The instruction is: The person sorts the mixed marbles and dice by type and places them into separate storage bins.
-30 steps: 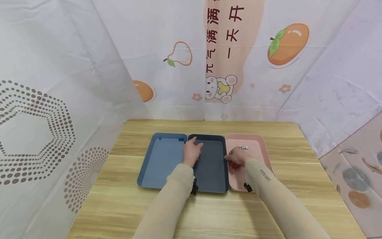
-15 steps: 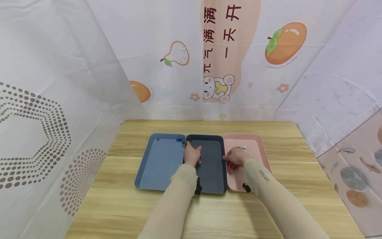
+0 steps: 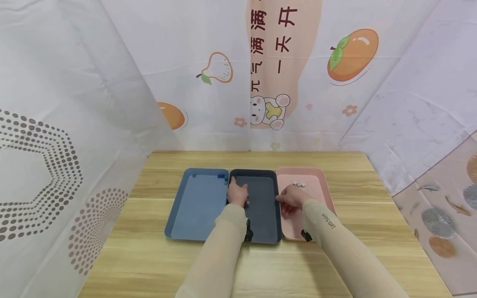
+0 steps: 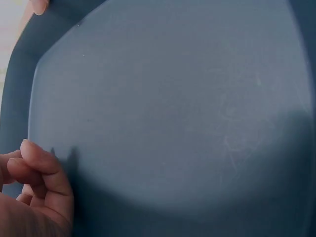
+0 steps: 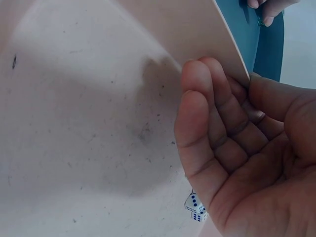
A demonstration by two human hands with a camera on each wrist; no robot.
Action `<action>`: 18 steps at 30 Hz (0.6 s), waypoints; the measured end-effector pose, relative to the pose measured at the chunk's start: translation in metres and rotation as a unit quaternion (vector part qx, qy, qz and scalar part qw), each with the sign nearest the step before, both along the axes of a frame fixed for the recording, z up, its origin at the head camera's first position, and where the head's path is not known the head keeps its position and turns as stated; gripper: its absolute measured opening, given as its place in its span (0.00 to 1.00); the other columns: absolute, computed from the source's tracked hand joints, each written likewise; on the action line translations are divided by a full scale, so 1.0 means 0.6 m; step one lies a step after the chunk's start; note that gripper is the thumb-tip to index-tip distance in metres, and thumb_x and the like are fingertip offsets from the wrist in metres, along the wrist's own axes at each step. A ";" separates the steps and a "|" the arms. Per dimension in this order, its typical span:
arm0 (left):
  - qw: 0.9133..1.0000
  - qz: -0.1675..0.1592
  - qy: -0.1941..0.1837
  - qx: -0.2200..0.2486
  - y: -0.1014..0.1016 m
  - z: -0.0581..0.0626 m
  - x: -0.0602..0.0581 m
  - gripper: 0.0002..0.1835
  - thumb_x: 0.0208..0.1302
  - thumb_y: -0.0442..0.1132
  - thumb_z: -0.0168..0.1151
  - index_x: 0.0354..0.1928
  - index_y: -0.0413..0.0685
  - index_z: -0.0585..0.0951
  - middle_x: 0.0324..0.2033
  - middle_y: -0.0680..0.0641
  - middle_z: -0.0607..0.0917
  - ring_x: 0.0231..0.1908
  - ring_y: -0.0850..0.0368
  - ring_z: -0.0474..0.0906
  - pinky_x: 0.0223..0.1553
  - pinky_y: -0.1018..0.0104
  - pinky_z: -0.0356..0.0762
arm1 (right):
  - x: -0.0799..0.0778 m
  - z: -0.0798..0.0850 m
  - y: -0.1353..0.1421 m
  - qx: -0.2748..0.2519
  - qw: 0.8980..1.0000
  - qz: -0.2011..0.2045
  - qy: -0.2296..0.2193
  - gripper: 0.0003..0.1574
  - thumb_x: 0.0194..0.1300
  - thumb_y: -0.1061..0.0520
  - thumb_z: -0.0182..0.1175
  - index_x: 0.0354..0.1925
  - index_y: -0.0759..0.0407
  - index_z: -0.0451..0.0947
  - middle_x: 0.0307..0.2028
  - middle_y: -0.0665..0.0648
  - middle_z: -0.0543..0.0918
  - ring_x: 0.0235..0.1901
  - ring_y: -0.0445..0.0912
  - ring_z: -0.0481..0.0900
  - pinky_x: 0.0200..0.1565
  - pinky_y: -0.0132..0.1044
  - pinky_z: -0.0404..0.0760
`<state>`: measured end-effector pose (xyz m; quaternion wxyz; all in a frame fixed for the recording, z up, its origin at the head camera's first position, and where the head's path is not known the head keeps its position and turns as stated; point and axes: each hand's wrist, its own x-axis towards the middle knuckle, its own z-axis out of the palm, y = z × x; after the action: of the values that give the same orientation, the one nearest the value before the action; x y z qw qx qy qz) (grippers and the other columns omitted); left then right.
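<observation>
My left hand (image 3: 237, 193) reaches into the dark blue tray (image 3: 262, 215), its fingertips at the far left corner. Beside one fingertip lies a small green piece (image 5: 260, 22), seen in the right wrist view; the head view shows the index finger and thumb apart. The left wrist view shows other fingers of this hand curled. My right hand (image 3: 292, 196) pinches the near-left side rim of the pink tray (image 5: 232, 42), thumb outside and fingers inside the wall. Past those fingers sit white dice (image 5: 194, 201) with blue dots, partly hidden by the hand.
Left of the dark tray stands a lighter blue tray (image 3: 197, 211) with small blue pieces (image 3: 221, 176) in its far right corner and a small dark piece (image 3: 194, 175) at its far left. All three trays stand side by side on the wooden table (image 3: 141, 248), before a hanging printed curtain (image 3: 208, 103).
My left hand has moved from the border of the light blue tray into the dark tray's far left corner, with its fingertips lower. The right hand stays at the pink rim. The head view has shifted slightly.
</observation>
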<state>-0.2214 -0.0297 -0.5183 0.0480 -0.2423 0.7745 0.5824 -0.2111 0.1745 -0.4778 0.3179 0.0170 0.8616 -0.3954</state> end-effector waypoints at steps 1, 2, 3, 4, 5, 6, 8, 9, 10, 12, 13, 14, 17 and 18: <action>1.000 0.000 -0.003 -0.001 0.000 -0.002 -0.001 0.39 0.77 0.38 0.58 0.82 0.51 0.52 0.19 0.47 0.78 0.09 0.60 0.65 0.11 0.67 0.71 | 0.000 0.000 0.000 0.000 1.000 0.001 0.001 0.22 0.78 0.56 0.56 0.30 0.69 0.81 0.21 0.61 0.85 0.20 0.47 0.85 0.27 0.40 0.86; 1.000 -0.001 -0.006 -0.002 0.000 -0.003 -0.003 0.38 0.77 0.38 0.58 0.82 0.51 0.52 0.19 0.47 0.78 0.09 0.60 0.66 0.11 0.67 0.71 | 0.000 0.000 0.001 -0.001 1.000 0.001 0.000 0.22 0.78 0.56 0.56 0.29 0.69 0.81 0.21 0.61 0.85 0.20 0.47 0.85 0.27 0.40 0.86; 1.000 -0.002 -0.009 -0.004 0.000 -0.004 -0.004 0.38 0.77 0.38 0.58 0.82 0.51 0.52 0.19 0.47 0.78 0.09 0.60 0.66 0.11 0.66 0.71 | 0.000 -0.001 0.002 -0.002 1.000 0.003 0.000 0.22 0.78 0.56 0.56 0.29 0.68 0.81 0.21 0.61 0.85 0.19 0.47 0.85 0.27 0.40 0.86; 1.000 -0.003 -0.013 -0.007 -0.001 -0.005 -0.006 0.38 0.77 0.38 0.58 0.82 0.51 0.52 0.18 0.47 0.78 0.09 0.60 0.66 0.11 0.67 0.72 | 0.001 0.000 0.001 -0.003 1.000 0.004 0.000 0.22 0.78 0.56 0.56 0.28 0.68 0.80 0.21 0.61 0.85 0.19 0.47 0.85 0.27 0.40 0.86; 1.000 -0.004 -0.017 -0.008 -0.001 -0.005 -0.007 0.38 0.77 0.38 0.57 0.82 0.51 0.52 0.19 0.47 0.78 0.10 0.60 0.67 0.11 0.67 0.72 | 0.001 0.000 0.002 -0.004 1.000 0.005 0.000 0.22 0.78 0.56 0.55 0.28 0.67 0.80 0.20 0.61 0.84 0.19 0.47 0.85 0.27 0.40 0.86; 1.000 -0.005 -0.020 -0.010 -0.001 -0.004 -0.008 0.38 0.77 0.38 0.57 0.82 0.50 0.52 0.18 0.47 0.79 0.10 0.60 0.67 0.11 0.67 0.72 | 0.001 -0.001 0.002 -0.004 1.000 0.005 0.000 0.22 0.78 0.56 0.55 0.27 0.67 0.80 0.20 0.61 0.84 0.19 0.47 0.85 0.27 0.40 0.86; 1.000 -0.007 -0.023 -0.011 -0.002 -0.003 -0.009 0.38 0.77 0.38 0.57 0.82 0.50 0.52 0.18 0.47 0.79 0.10 0.60 0.68 0.11 0.67 0.72 | 0.001 -0.001 0.001 -0.004 1.000 0.006 0.000 0.23 0.79 0.56 0.55 0.27 0.67 0.79 0.20 0.60 0.84 0.19 0.47 0.85 0.27 0.40 0.86; 1.000 -0.009 -0.025 -0.013 -0.002 -0.003 -0.010 0.38 0.77 0.38 0.57 0.82 0.49 0.52 0.18 0.47 0.79 0.10 0.60 0.69 0.11 0.67 0.72 | 0.001 -0.001 0.001 -0.003 1.000 0.006 0.000 0.23 0.79 0.56 0.55 0.27 0.67 0.79 0.20 0.60 0.84 0.19 0.47 0.85 0.27 0.40 0.86; 0.999 -0.010 -0.026 -0.015 -0.002 -0.002 -0.010 0.38 0.77 0.37 0.56 0.82 0.50 0.53 0.18 0.48 0.79 0.11 0.60 0.69 0.11 0.67 0.72 | 0.001 -0.001 0.001 -0.004 1.000 0.004 -0.001 0.23 0.79 0.56 0.55 0.27 0.67 0.79 0.20 0.60 0.84 0.19 0.47 0.84 0.27 0.40 0.86; 0.999 -0.014 -0.026 -0.018 -0.003 -0.002 -0.011 0.37 0.76 0.37 0.57 0.82 0.50 0.54 0.17 0.48 0.79 0.11 0.60 0.70 0.11 0.67 0.72 | 0.000 -0.003 0.001 -0.003 1.000 0.002 -0.002 0.23 0.78 0.56 0.55 0.27 0.67 0.80 0.20 0.60 0.84 0.19 0.47 0.84 0.27 0.40 0.86; 0.999 -0.016 -0.025 -0.018 -0.002 -0.002 -0.011 0.37 0.76 0.36 0.57 0.81 0.51 0.55 0.17 0.48 0.79 0.11 0.60 0.70 0.11 0.67 0.72 | 0.000 -0.004 0.001 -0.002 1.000 0.003 -0.001 0.22 0.78 0.56 0.55 0.27 0.66 0.80 0.20 0.60 0.84 0.19 0.47 0.84 0.27 0.40 0.86; 0.999 -0.018 -0.024 -0.019 -0.002 -0.002 -0.011 0.36 0.76 0.36 0.57 0.81 0.51 0.56 0.17 0.48 0.79 0.11 0.60 0.70 0.11 0.67 0.72 | -0.001 -0.005 0.001 -0.001 1.000 0.002 -0.001 0.22 0.78 0.56 0.56 0.27 0.66 0.80 0.20 0.60 0.84 0.19 0.47 0.84 0.27 0.40 0.86; 0.999 -0.024 -0.020 -0.019 0.000 -0.002 -0.010 0.35 0.75 0.34 0.56 0.80 0.53 0.59 0.17 0.48 0.80 0.11 0.60 0.69 0.11 0.67 0.73 | -0.002 -0.006 0.001 0.000 1.000 0.002 0.000 0.23 0.78 0.56 0.56 0.27 0.66 0.80 0.20 0.60 0.84 0.19 0.47 0.84 0.27 0.41 0.86; 0.999 -0.026 -0.020 -0.018 0.000 -0.002 -0.010 0.35 0.75 0.34 0.56 0.80 0.54 0.60 0.17 0.47 0.80 0.11 0.60 0.69 0.11 0.66 0.73 | -0.002 -0.006 0.001 0.000 1.000 0.002 0.000 0.23 0.78 0.56 0.56 0.27 0.66 0.80 0.20 0.60 0.84 0.19 0.47 0.84 0.27 0.41 0.86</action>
<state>-0.2276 -0.0294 -0.5194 0.0739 -0.2345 0.7897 0.5621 -0.2124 0.1753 -0.4813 0.3190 0.0148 0.8614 -0.3950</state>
